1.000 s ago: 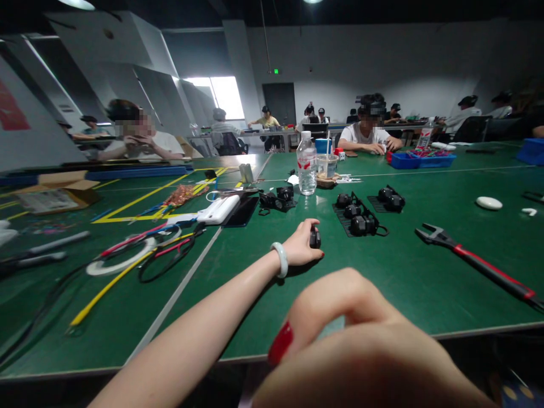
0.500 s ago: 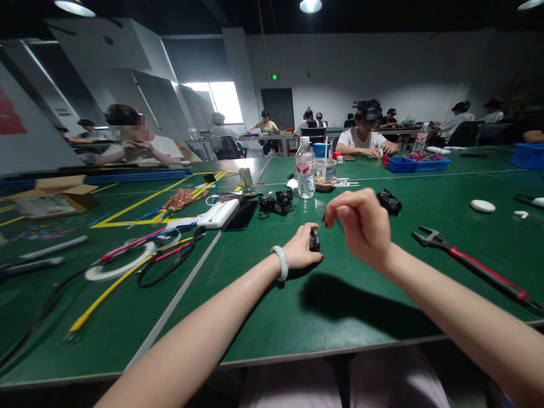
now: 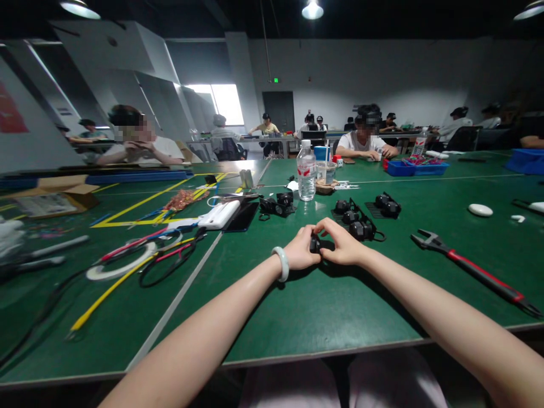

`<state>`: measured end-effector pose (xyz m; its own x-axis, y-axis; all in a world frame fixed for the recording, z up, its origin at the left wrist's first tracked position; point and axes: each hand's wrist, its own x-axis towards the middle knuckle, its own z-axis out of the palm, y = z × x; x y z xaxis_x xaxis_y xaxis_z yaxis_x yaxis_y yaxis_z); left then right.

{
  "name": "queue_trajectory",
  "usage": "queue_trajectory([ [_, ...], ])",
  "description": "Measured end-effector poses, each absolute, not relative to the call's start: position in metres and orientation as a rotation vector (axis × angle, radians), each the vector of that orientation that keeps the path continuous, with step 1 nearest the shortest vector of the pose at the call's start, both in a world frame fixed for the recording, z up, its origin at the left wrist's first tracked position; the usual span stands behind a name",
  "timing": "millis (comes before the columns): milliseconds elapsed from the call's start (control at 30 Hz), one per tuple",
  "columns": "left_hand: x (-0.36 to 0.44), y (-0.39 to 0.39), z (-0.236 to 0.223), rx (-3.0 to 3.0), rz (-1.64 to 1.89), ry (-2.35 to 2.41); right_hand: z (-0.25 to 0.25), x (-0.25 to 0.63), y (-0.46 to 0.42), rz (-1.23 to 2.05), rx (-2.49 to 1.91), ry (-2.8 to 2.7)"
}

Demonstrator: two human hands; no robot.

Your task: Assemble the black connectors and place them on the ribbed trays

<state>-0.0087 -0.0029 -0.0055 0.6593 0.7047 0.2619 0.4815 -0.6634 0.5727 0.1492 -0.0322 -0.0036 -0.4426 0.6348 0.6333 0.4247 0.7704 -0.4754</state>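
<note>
In the head view, the right hand [image 3: 343, 245] had come down from above the surface [image 3: 272, 320] to meet the left hand [image 3: 298, 249], which stayed where it was. Between them was a small black part [image 3: 314, 245], near the middle of the surface; whether it rested there or was held slightly above could not be told. The left fingers were clamped on it from its left side. The right index finger and thumb arched toward its other side, a gap between them and their tips at its edge; whether they pressed on it could not be told. The change seemed to turn a one-handed hold into two-handed handling, with the left hand steadying the part.

With the right hand lower, a group of black pieces [image 3: 360, 228] just beyond it showed again. The clear bottle [image 3: 306, 173] stood behind the hands, and red-handled pliers [image 3: 480, 269] lay to the right, well apart from both.
</note>
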Motion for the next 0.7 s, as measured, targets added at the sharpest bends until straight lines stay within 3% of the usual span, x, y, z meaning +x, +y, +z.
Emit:
queue_trajectory([
  [700, -0.0076, -0.0053, -0.0009, 2.383, 0.65, 0.893, -0.0074, 0.149, -0.029, 0.444, -0.902, -2.055],
])
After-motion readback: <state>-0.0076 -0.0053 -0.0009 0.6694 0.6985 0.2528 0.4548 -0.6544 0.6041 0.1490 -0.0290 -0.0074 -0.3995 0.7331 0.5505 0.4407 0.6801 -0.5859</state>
